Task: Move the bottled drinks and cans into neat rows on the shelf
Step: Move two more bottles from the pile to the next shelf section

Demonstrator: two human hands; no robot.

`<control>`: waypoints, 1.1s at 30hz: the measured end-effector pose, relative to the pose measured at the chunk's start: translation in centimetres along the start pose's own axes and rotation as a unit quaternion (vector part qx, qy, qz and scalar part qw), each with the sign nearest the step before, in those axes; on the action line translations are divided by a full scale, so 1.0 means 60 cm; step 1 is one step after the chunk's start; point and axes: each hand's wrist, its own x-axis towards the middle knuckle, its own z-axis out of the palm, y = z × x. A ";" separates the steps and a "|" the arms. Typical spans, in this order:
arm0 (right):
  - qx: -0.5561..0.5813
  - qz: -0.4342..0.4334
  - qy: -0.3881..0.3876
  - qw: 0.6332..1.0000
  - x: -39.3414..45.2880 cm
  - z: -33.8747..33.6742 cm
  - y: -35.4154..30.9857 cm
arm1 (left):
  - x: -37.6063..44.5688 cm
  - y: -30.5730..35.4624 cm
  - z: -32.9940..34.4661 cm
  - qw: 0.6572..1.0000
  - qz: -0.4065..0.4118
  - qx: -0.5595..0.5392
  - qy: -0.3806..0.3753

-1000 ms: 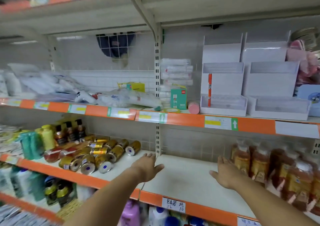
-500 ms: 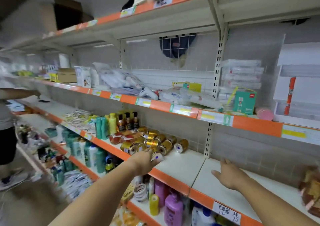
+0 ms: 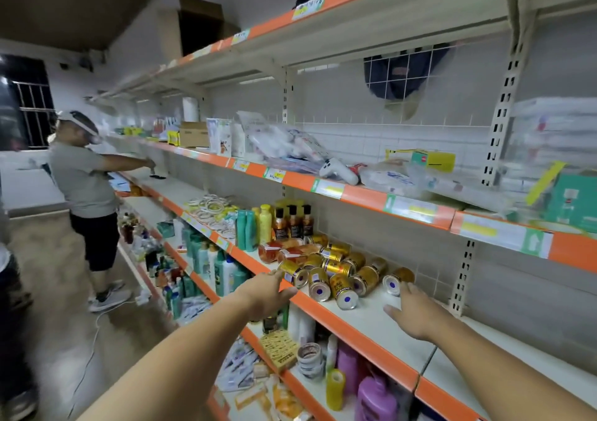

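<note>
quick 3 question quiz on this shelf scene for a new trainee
1. True or false: the gold cylindrical metal cans stand upright in rows.
2. The left hand is: A) gripping a can, B) open at the orange shelf edge beside the nearest can, C) out of view.
3. How do the three dark brown black-capped bottles stand?

Key: 1 false, they lie on their sides. 2 B. 3 upright, behind the cans.

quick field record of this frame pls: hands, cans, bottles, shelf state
left hand: open, at the shelf's front edge by the nearest can, no grip
right hand: open over the shelf, beside the rightmost can
gold cans: heaped on their sides, not in rows
amber bottles: lying down behind the cans
dark-capped bottles: upright at the back
shelf: bare to the cans' right
</note>
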 end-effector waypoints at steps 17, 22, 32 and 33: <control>0.005 -0.094 -0.016 0.995 0.294 0.012 -0.102 | 0.159 -0.067 -0.046 0.997 -0.079 -0.012 0.014; 0.008 -0.115 -0.032 0.993 0.363 0.020 -0.109 | 0.213 -0.078 -0.049 0.996 -0.088 -0.002 0.013; 0.016 -0.124 -0.058 0.990 0.463 0.061 -0.111 | 0.294 -0.111 -0.027 0.994 -0.110 0.007 0.008; 0.019 -0.125 -0.059 0.990 0.470 0.064 -0.114 | 0.300 -0.114 -0.026 0.994 -0.112 0.004 0.008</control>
